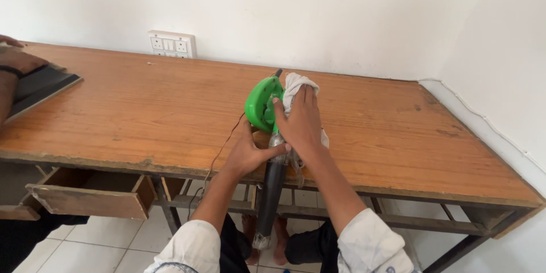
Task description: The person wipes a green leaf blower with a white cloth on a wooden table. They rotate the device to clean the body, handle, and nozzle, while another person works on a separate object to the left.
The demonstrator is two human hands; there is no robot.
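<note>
Pressing white cloth (296, 88) onto green blower (263, 104) w/ my right hand (300, 122); left hand (247, 153) wrapped round black nozzle (272, 187), wooden table (142, 108).

Green blower (263, 104), white cloth (296, 85)

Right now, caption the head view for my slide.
Left hand steadies a green blower on a wooden table; right hand presses a white cloth on it.
</note>
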